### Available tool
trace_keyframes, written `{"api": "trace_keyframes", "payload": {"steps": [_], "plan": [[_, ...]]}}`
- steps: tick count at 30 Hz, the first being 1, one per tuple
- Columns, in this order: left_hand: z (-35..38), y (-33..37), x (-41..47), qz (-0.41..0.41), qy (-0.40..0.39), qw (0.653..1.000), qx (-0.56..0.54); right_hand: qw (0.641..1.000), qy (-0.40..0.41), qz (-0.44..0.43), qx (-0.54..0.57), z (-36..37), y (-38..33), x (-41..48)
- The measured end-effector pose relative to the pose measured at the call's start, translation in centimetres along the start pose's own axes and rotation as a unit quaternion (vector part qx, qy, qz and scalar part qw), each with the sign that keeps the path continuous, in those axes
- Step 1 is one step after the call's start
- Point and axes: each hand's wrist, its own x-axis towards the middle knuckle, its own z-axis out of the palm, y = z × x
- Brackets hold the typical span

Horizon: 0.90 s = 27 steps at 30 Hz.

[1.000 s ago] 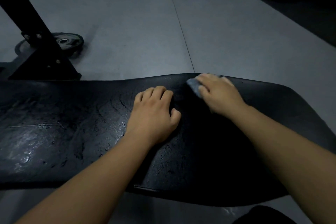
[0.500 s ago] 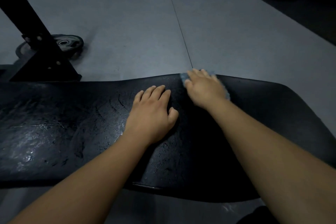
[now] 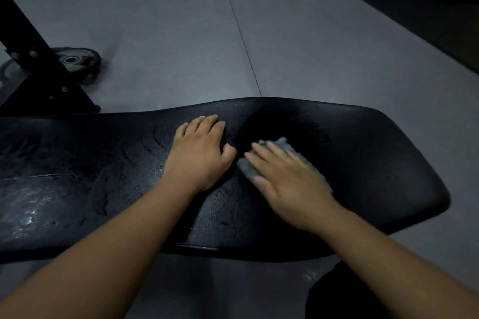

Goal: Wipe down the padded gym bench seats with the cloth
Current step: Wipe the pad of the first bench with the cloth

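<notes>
Cloth (image 3: 245,169) on bench (image 3: 378,163), weight plate (image 3: 79,59) beyond

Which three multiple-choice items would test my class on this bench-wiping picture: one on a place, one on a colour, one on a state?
1. Where does the weight plate lie? A on a shelf; B on the floor beside the black frame; C on a chair.
2. What colour is the cloth? A red; B yellow; C blue-grey.
3. How is the left hand? A resting on the bench pad, holding nothing; B gripping the cloth; C raised in the air.
Key: 1 B, the plate lies on the grey floor by the frame's foot. 2 C, blue-grey fabric shows around the right hand. 3 A, its fingers lie on the pad with nothing in them.
</notes>
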Motion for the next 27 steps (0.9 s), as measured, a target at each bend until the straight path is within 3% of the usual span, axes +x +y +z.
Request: {"api": "trace_keyframes", "payload": {"steps": [5, 11, 16, 20, 22, 27], "plan": [[-0.3, 0.1, -0.1, -0.003, -0.012, 1.000, -0.013, 0.986, 0.032, 0.163, -0.035, -0.3, 4.0, 0.2], [-0.8, 5.5, -5.7, 0.048, -0.022, 0.996, -0.069, 0.999, 0.015, 0.038, -0.024, 0.5, -0.1, -7.6], [0.7, 9.6, -9.6, 0.052, 0.002, 0.997, -0.050, 0.977, 0.036, 0.202, -0.051, -0.5, 4.6, -4.9], [1.0, 9.7, -9.9, 0.053, 0.005, 0.998, -0.038, 0.993, 0.038, 0.097, -0.048, 0.8, 0.5, -8.2], [0.9, 9.6, -9.8, 0.055, 0.006, 0.998, -0.036, 0.995, 0.034, 0.077, -0.053, 0.5, 2.7, -10.2], [0.6, 9.9, -9.7, 0.041, 0.004, 0.998, -0.039, 0.968, 0.021, 0.241, -0.059, -1.2, 8.8, -5.3]]}}
